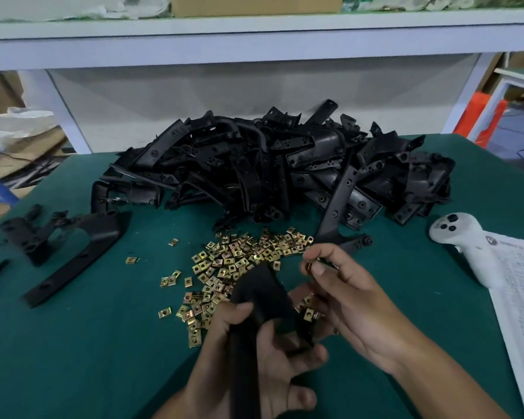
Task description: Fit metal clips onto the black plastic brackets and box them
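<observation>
My left hand (pixel 254 358) grips a black plastic bracket (pixel 263 300) low in the middle, its upper end pointing at the clips. Just right of the bracket's top, my right hand (pixel 354 300) pinches a small metal clip (pixel 309 265) between thumb and fingertips. A scatter of brass-coloured metal clips (pixel 233 261) lies on the green table (pixel 103 343) under and beyond both hands. Behind it rises a big heap of black brackets (pixel 270 164).
Two separate black brackets (pixel 73 252) lie at the left of the table. A white handheld controller (pixel 466 246) rests at the right on a printed paper sheet (pixel 521 313). A white shelf frame (pixel 254 43) runs across behind the table.
</observation>
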`<state>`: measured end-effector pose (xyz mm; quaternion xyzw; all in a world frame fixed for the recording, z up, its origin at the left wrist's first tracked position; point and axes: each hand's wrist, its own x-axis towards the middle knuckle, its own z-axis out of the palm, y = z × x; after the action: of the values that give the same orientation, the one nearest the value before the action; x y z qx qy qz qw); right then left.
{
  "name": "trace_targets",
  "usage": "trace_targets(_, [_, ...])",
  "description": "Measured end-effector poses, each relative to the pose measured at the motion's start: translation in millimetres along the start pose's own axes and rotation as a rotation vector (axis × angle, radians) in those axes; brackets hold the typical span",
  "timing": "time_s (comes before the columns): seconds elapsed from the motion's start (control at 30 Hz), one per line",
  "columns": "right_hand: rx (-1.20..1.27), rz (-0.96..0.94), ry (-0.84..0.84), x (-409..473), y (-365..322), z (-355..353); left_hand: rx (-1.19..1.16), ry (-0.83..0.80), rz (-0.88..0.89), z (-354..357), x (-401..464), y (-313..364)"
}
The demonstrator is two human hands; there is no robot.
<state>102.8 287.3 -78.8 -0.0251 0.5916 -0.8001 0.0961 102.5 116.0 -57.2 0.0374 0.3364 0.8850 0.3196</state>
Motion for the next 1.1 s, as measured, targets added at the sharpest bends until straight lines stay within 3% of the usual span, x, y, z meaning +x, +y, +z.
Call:
trace_targets(0.07, [0.015,0.004,0.02,1.7,0.2,-2.3,-0.064,0.058,-0.058,-13.7,-4.4,4.5])
trace_targets(0.13, [0.036,0.007,0.064,4.0,2.1,-4.1,-0.104,-0.126,-0.052,-18.9,-4.3,-13.3])
trace_targets(0.23, [0.021,0.009,0.105,6.2,4.3,-6.1,-0.061,-0.032,-0.156,-35.4,-2.6,-26.8])
trace_targets(0.4, [0.002,-0.016,0.064,3.6,0.8,-4.9,0.084,0.182,0.02,-38.5,0.0,-30.5])
trace_targets(0.63, [-0.091,-0.01,-0.037,-0.1,-3.1,-4.5,0.311,0.165,0.193,-40.5,-6.6,-21.7])
trace_targets(1.1, [-0.209,-0.061,-0.057,-1.3,-5.4,-1.1,0.346,0.101,0.22,-42.1,-6.3,-21.3])
